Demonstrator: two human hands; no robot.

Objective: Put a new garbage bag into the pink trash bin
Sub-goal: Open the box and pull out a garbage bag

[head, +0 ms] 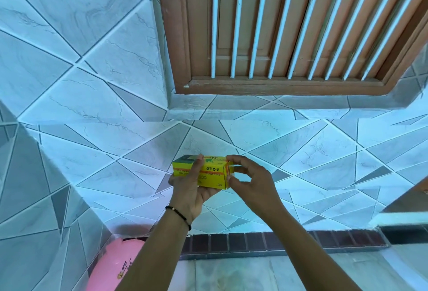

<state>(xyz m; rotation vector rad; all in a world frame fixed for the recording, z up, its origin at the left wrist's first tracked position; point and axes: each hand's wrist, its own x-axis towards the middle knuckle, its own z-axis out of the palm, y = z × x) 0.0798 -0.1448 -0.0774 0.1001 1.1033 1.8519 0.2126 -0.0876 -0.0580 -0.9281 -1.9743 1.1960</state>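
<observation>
A small yellow and green box of garbage bags point(212, 171) is held in the air in front of a tiled wall. My left hand point(191, 186) grips it from below and the side, thumb across its top. My right hand point(249, 178) pinches the box's right end flap with curled fingers. The pink trash bin point(115, 265) stands in the bottom left corner, partly hidden behind my left forearm. No loose bag is visible.
A brown wooden window point(289, 35) with white bars sits in the wall above. A dark brick strip point(278, 242) runs along the base of the wall. A ledge edge point(403, 216) juts in at the right.
</observation>
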